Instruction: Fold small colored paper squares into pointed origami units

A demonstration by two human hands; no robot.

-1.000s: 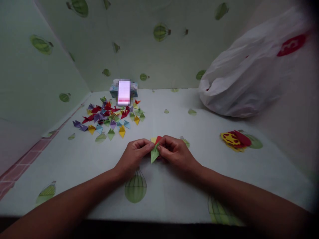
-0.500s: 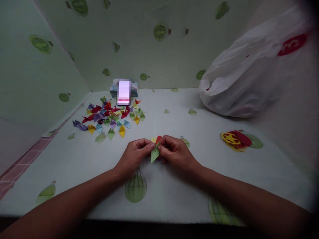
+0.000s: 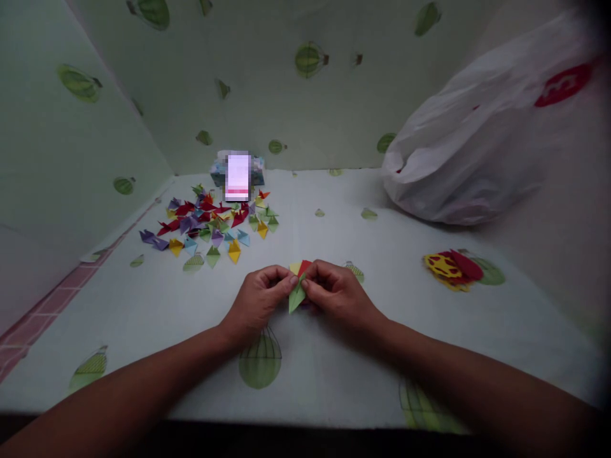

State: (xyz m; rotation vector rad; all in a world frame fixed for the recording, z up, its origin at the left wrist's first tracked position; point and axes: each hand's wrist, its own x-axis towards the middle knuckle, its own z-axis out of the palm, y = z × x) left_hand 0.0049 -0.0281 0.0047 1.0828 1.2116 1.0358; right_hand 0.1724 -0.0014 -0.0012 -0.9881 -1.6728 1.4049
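Observation:
Between my hands is a small light-green folded paper (image 3: 296,299), narrowing to a point toward me. My left hand (image 3: 261,299) pinches its left side between thumb and fingers. From the other side, my right hand (image 3: 337,291) grips it near the top with thumb and curled fingers. Just behind it, yellow and red paper (image 3: 301,267) shows above my fingertips; most of that is hidden by my hands. Farther off to the left lies a loose pile of folded paper cranes (image 3: 210,219) in red, purple, green, yellow and blue.
A phone with a lit, blurred screen (image 3: 237,177) leans on a patterned box (image 3: 258,172) behind the pile. To the right lie red and yellow cut-out pieces (image 3: 451,268). A large white plastic bag (image 3: 458,152) bulges over the back right of the balloon-print table cover (image 3: 324,375).

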